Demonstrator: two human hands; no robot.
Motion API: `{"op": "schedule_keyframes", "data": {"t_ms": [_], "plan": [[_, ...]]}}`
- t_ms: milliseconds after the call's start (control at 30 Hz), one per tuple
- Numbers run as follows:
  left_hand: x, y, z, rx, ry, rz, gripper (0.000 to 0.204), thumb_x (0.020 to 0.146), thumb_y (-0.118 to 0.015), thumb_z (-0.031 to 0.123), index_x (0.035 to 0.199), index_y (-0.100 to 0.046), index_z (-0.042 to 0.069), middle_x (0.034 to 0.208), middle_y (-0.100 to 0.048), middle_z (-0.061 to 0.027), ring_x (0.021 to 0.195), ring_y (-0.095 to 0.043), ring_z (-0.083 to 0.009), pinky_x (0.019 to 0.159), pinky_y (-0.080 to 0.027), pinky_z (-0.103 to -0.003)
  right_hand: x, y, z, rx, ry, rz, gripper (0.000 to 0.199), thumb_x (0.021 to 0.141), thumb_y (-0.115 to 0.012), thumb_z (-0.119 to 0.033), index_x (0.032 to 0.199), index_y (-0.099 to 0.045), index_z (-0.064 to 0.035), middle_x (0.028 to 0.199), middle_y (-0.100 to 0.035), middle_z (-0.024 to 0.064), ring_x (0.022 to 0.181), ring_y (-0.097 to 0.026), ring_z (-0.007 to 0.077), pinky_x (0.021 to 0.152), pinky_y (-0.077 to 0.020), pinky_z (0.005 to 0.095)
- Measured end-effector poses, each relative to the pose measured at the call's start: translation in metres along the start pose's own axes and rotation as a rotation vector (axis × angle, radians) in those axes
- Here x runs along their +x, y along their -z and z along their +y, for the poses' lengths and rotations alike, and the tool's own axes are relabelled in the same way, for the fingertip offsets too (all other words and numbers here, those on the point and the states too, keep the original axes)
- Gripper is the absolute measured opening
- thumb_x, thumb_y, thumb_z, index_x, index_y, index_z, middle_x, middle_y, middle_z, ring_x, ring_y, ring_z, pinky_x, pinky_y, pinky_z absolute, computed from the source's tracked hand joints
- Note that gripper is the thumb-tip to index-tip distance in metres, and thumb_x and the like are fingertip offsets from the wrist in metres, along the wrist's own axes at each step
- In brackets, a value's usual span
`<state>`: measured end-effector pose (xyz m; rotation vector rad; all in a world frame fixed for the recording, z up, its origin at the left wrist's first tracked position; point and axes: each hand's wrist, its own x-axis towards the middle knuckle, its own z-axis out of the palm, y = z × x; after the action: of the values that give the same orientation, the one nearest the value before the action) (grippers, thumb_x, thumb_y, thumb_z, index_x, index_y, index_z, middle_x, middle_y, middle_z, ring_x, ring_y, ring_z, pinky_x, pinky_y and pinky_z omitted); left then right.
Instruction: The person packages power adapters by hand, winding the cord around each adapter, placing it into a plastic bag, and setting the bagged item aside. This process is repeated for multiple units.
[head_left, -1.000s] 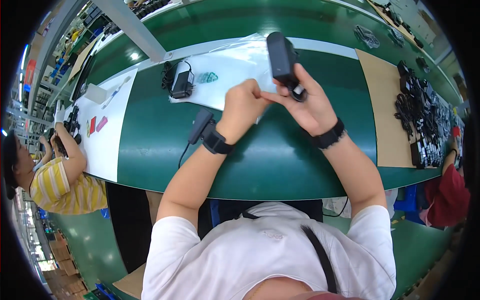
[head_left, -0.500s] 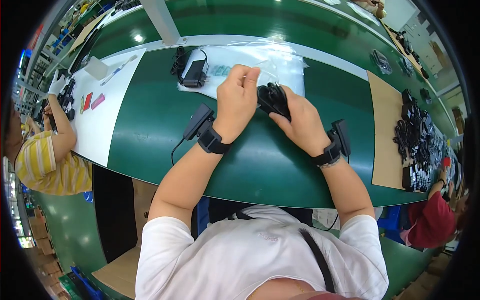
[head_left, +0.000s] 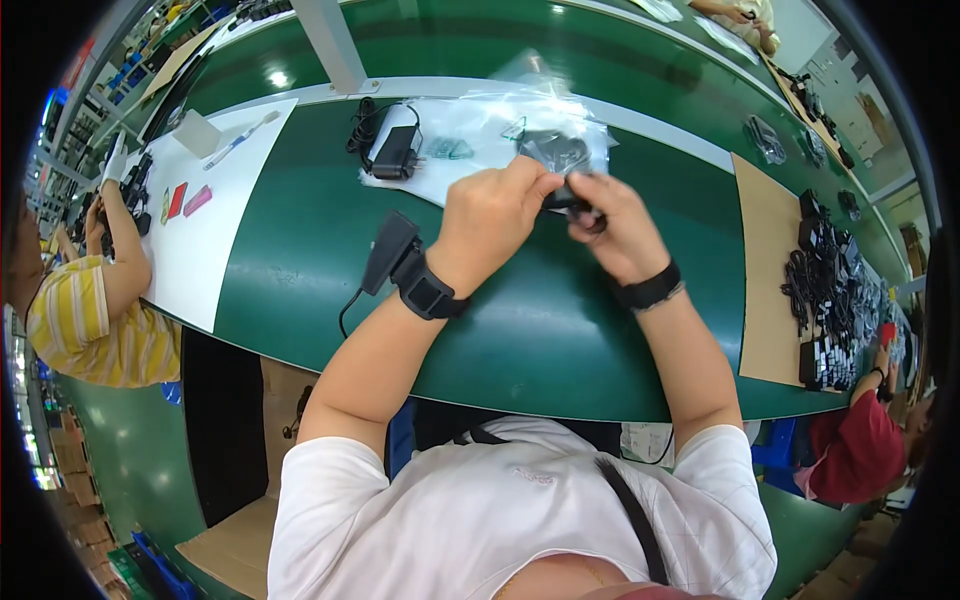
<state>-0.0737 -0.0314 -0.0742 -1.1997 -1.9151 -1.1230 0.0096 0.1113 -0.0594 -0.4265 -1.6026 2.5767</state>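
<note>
My left hand (head_left: pixel 495 218) is closed, pinching the edge of a clear plastic bag (head_left: pixel 530 78) just above the green table. A black power adapter (head_left: pixel 556 152) shows through the bag's film, and part of its black cable end sticks out at the bag's mouth. My right hand (head_left: pixel 622 232) is closed around that dark end, with fingers slightly blurred. Beneath the bag lies a stack of clear plastic bags (head_left: pixel 470 120). Another black power adapter (head_left: pixel 397 152) with its coiled cable rests on the left side of the stack.
A white sheet (head_left: pixel 225 200) on the left bears a pink object (head_left: pixel 198 200), a red piece (head_left: pixel 177 200) and a brush (head_left: pixel 240 140). Cardboard (head_left: pixel 765 280) lies to the right, beside heaped black adapters (head_left: pixel 825 270). Co-workers sit at both sides. A metal post (head_left: pixel 328 45) stands behind.
The black adapter has gone from my right hand into the clear bag. My right hand has shifted to the bag's mouth, and the bag has swung up and away.
</note>
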Motion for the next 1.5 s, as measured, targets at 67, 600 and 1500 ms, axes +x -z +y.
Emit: {"op": "schedule_keyframes", "data": {"t_ms": [67, 600, 1500], "plan": [[0.004, 0.010, -0.006, -0.076, 0.038, -0.069, 0.023, 0.076, -0.068, 0.019, 0.068, -0.050, 0.007, 0.050, -0.050, -0.0093, 0.046, -0.054, -0.0260, 0.042, -0.041, -0.034, 0.003, 0.009, -0.012, 0.027, -0.003, -0.060, 0.014, 0.084, -0.059, -0.016, 0.091, -0.054, -0.0047, 0.071, -0.048, -0.0030, 0.054, -0.039, 0.0046, 0.050, -0.0348, 0.0200], [-0.025, -0.007, 0.049, -0.365, -0.083, -0.208, 0.026, 0.077, -0.066, 0.017, 0.065, -0.046, 0.006, 0.054, -0.049, -0.0112, 0.047, -0.051, -0.0292, 0.044, -0.040, -0.036, 0.020, -0.020, 0.014, -0.413, 0.666, 0.259, 0.037, 0.078, -0.067, -0.015, 0.108, -0.050, -0.0012, 0.091, -0.053, 0.0034, 0.071, -0.047, 0.0089, 0.067, -0.0443, 0.0221], [-0.004, 0.003, 0.011, -1.496, 1.125, -0.191, 0.023, 0.080, -0.066, 0.014, 0.097, -0.059, 0.001, 0.086, -0.060, -0.0023, 0.078, -0.055, -0.0108, 0.069, -0.045, -0.025, 0.025, 0.003, 0.038, -1.242, 1.163, 0.093, 0.048, 0.084, -0.052, -0.025, 0.121, -0.042, 0.0046, 0.107, -0.053, 0.0207, 0.100, -0.047, 0.0373, 0.086, -0.0368, 0.0462]]}}
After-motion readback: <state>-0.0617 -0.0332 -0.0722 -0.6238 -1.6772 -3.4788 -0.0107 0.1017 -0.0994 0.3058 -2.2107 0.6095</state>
